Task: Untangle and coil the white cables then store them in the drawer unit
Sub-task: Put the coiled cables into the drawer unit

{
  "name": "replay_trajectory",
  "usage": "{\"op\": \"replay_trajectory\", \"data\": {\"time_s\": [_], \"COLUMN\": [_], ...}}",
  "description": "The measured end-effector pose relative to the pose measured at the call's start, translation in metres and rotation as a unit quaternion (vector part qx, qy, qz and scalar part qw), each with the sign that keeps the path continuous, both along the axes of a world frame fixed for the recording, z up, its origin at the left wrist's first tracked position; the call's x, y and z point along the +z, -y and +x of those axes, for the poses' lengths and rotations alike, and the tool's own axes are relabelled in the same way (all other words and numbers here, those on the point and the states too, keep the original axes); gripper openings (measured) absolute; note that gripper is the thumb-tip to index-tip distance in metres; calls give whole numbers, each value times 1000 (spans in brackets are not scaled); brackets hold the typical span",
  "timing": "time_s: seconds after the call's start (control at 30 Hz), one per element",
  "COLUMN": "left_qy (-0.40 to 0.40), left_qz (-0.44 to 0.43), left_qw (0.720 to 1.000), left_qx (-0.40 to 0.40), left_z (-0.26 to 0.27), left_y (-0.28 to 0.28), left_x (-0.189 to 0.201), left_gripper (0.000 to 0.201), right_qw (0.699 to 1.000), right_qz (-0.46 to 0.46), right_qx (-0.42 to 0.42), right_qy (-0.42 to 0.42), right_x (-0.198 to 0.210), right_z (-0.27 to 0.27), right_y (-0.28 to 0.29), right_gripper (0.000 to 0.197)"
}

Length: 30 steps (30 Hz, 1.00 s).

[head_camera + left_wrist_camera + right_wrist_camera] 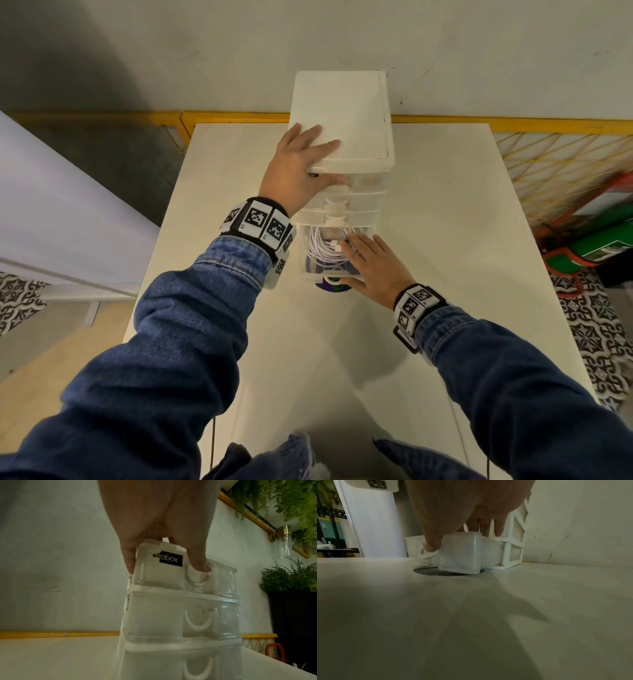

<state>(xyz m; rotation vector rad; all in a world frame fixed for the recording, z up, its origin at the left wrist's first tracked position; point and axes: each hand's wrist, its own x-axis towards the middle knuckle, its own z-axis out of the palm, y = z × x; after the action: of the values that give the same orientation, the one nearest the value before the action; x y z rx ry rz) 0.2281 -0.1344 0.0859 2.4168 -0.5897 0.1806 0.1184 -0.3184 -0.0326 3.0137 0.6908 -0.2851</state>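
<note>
A white drawer unit (342, 113) stands at the back of the white table (438, 260). Its clear bottom drawer (306, 270) is pulled out and holds a coiled white cable (320, 246). My left hand (301, 161) lies flat on the unit's front left corner, with its thumb across the top drawer's front (164, 572). My right hand (373, 267) reaches over the open drawer (462, 555) with straight fingers above the cable. The right thumb rests on the drawer's ring handle (428, 555). The upper drawers (157, 616) are closed.
A purple disc (334, 290) lies on the table under the drawer's front. A yellow mesh fence (565, 164) runs behind and to the right, with a green cylinder (599, 246) on the floor beyond it. A white panel (68, 205) stands at the left.
</note>
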Motion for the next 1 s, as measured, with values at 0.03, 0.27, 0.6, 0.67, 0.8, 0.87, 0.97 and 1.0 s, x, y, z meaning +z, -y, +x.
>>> {"op": "replay_trajectory", "data": {"time_s": [0.03, 0.27, 0.6, 0.67, 0.8, 0.87, 0.97, 1.0], "left_qy": [0, -3, -3, -2, -1, -6, -13, -13], "left_qz": [-2, -8, -6, -10, -17, -19, -23, -24], "left_qw": [1000, 1000, 1000, 1000, 1000, 1000, 1000, 1000], "left_qx": [0, 1, 0, 1, 3, 4, 4, 4], "left_z": [0, 1, 1, 1, 1, 1, 0, 0], "left_y": [0, -1, -1, -1, -1, -1, 0, 0], "left_x": [0, -2, -1, -1, -2, -2, -1, -1], "left_gripper": [60, 60, 61, 61, 60, 60, 61, 61], "right_qw": [1000, 999, 969, 933, 854, 832, 835, 830], "right_qz": [6, 21, 206, 275, 358, 385, 411, 420], "right_qx": [1, -40, -119, -202, -377, -391, -352, -353], "right_qy": [6, -1, 70, 113, -9, -78, -104, -104], "right_x": [0, 2, 5, 5, 8, 3, -2, -3], "right_z": [-2, 7, 15, 10, 15, 23, 30, 31], "right_y": [1, -6, -1, 4, 1, 0, -1, -2], "right_gripper": [77, 66, 46, 51, 105, 118, 108, 107]}}
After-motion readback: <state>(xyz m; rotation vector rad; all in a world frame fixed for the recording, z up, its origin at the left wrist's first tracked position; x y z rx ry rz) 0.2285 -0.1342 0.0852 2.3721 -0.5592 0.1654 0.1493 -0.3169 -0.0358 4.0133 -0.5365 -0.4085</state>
